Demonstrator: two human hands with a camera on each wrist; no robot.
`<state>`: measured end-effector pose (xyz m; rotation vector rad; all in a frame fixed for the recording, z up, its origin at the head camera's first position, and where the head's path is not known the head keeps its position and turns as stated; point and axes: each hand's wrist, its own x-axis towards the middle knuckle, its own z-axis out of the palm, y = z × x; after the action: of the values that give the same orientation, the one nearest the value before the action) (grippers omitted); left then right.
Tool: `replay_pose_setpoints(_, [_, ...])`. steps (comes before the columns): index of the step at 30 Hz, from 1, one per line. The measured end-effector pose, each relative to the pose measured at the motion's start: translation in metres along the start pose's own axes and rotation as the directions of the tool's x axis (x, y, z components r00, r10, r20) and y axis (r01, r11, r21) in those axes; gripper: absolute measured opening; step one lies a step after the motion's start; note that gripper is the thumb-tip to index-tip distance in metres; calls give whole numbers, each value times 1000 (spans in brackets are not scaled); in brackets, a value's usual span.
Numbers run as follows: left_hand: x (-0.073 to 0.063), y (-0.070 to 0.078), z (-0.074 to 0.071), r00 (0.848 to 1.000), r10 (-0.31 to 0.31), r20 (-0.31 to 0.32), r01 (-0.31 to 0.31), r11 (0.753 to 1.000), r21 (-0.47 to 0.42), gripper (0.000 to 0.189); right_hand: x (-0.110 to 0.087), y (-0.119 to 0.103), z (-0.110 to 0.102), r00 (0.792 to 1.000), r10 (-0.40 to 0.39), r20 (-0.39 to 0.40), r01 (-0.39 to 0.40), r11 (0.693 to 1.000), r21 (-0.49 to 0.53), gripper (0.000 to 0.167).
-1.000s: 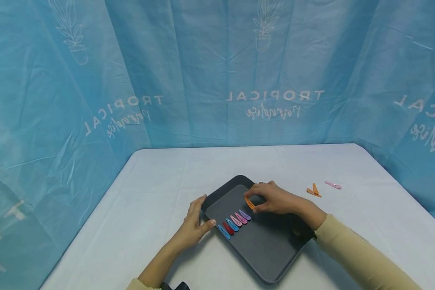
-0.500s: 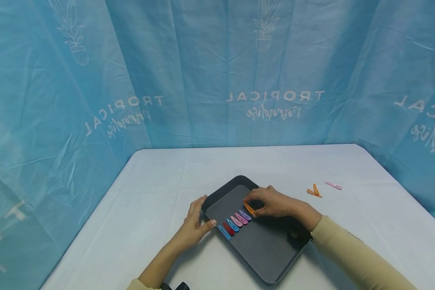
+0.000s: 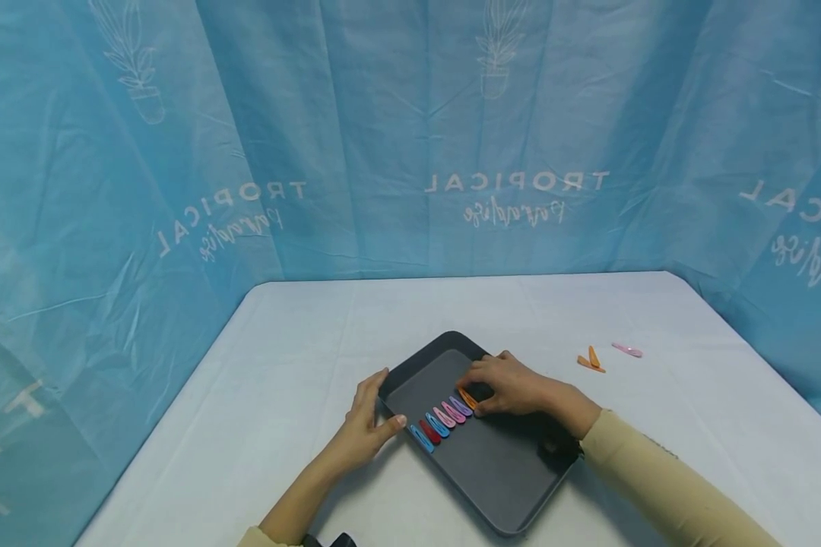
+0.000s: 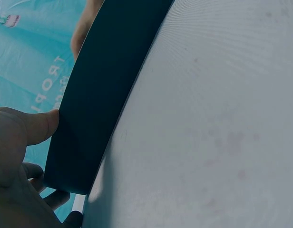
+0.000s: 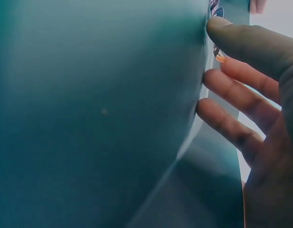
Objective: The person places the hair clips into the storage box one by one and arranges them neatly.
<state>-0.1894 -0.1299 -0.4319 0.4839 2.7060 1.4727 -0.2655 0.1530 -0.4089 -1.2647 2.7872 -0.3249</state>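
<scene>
My right hand [image 3: 513, 386] is low over the dark tray [image 3: 502, 486], pinching an orange snap hair clip [image 3: 467, 398] between thumb and fingertips. The clip lies against the end of a slanted row, beside a purple clip [image 3: 461, 406]. Pink clips [image 3: 445, 417], blue clips and a red clip [image 3: 429, 432] make up the rest of that row. In the right wrist view, the thumb and fingers [image 5: 227, 88] reach the tray floor, and a bit of orange shows. My left hand [image 3: 366, 422] holds the tray's left corner, thumb at the rim and fingers round the outer wall [image 4: 89, 114].
To the tray's right, orange clips [image 3: 591, 361] and a pink clip [image 3: 627, 350] lie loose on the white-covered table [image 3: 315, 327]. A blue printed curtain [image 3: 383, 137] hangs behind and at the sides.
My right hand has moved left and down with the orange hair clip, bringing it from above the tray to beside the purple one. My left hand stays at the tray's corner.
</scene>
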Motion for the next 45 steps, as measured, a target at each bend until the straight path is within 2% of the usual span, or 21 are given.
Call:
replay_pose_setpoints(24, [1,-1,-1,1000,-24,11,25,1000,-4,77,0,-2,1,1000,-24,0,24,996,-80,45])
replay_pose_setpoints(45, [2,-1,-1,999,-29,20,29,999,-12,77,0,0,3,999,-29,-15,28,996,-90,47])
